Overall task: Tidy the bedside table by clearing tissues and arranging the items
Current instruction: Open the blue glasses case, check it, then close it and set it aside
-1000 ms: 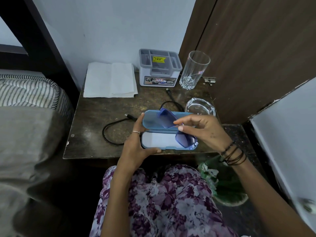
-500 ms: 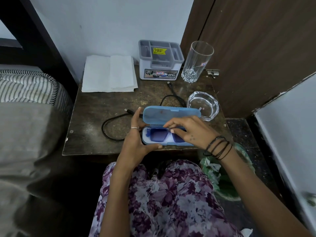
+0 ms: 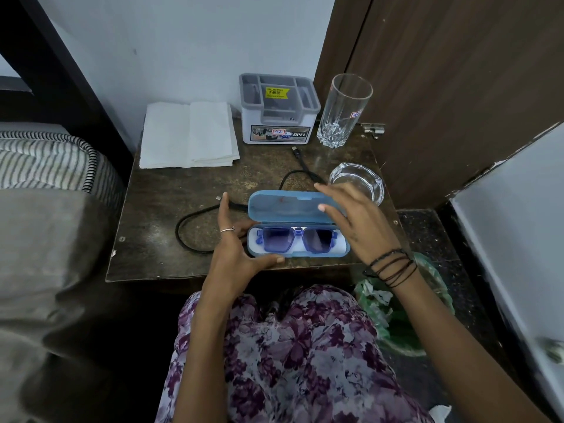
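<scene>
A blue glasses case [image 3: 287, 207] lies open near the front edge of the dark bedside table [image 3: 171, 193]. Blue sunglasses [image 3: 294, 239] rest folded inside its white lower half. My left hand [image 3: 236, 248] holds the case's left end, thumb along the front rim and fingers behind. My right hand [image 3: 355, 219] hovers with spread fingers over the raised lid's right part, fingertips at its top edge. Folded white tissues [image 3: 187, 135] lie at the back left.
A grey and white organiser box [image 3: 279, 109] and a tall glass [image 3: 345, 111] stand at the back. A glass ashtray [image 3: 358, 181] sits right of the case. A black cable [image 3: 195, 221] loops across the table. A green bin [image 3: 399, 312] with crumpled paper stands below right; the bed lies left.
The sunglasses went from my right hand into the case. My right hand has let go of them and risen to the lid. My left hand stays on the case's left end.
</scene>
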A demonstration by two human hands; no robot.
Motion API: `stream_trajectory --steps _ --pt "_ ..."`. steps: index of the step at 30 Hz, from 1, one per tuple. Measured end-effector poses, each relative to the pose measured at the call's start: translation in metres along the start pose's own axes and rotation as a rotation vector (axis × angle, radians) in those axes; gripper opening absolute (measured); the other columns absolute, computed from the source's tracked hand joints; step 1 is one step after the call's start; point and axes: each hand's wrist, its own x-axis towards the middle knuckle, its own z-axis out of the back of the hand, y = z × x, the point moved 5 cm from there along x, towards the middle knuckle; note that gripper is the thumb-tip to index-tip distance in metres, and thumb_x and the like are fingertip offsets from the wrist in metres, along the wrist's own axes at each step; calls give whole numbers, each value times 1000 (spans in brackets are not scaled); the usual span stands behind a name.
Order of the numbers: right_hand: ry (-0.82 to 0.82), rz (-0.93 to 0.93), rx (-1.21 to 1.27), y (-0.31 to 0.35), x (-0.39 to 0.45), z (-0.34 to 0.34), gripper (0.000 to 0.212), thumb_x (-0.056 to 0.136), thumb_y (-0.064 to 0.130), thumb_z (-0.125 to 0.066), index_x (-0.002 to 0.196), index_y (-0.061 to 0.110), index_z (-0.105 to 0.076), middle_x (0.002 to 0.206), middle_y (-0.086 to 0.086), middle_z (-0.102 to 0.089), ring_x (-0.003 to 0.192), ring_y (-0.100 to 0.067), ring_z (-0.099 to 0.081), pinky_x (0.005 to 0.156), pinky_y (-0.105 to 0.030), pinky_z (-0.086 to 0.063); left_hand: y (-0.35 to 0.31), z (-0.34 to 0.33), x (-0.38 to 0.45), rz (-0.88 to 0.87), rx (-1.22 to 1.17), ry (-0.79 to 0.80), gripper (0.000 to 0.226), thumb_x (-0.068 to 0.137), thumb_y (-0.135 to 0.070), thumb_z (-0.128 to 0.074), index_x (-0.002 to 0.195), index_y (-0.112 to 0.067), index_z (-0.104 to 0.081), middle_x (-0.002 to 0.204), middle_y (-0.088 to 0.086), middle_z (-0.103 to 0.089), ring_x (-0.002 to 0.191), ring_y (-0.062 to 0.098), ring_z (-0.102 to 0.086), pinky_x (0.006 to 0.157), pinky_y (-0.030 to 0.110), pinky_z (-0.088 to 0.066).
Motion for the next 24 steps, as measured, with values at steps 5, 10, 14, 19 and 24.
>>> stream_trajectory --steps 5,10,14,19,24 --pt "-114 110 15 5 -18 4 29 95 13 -48 121 10 -61 108 -7 -59 92 -19 -60 78 -36 -54 -1 3 -1 -3 -19 -24 128 60 -22 -84 130 -55 18 107 -22 -60 99 -7 -60 88 20 -45" --pt "-76 187 -68 5 -38 -5 32 93 8 -51 124 9 -58 120 -11 -59 106 -23 -59 86 -40 -54 -5 4 -2 38 -64 -47 131 51 -47 -79 140 -45 17 107 -15 -60 106 8 -61 94 31 -47" --pt "-82 183 -141 2 -56 -22 42 94 25 -47 132 7 -50 135 -10 -53 126 -22 -49 107 -43 -38 -7 2 -3 71 -19 -41 122 50 -49 -77 145 -39 -1 124 -4 -57 114 13 -55 99 37 -46" --pt "-128 197 -279 1 -54 -35 59 86 21 -65 136 1 -41 140 -12 -47 132 -21 -41 110 -45 -33 -26 -1 -6 -155 237 27 89 66 -18 -81 133 -49 -30 141 -15 -39 131 7 -37 106 32 -35" --pt "-262 309 -337 2 -51 -31 51 81 15 -70 126 -4 -53 129 -17 -57 121 -26 -54 106 -44 -37 -37 -8 -8 -271 476 16 73 70 -16 -78 128 -40 -40 146 2 -39 122 25 -43 99 29 -30"
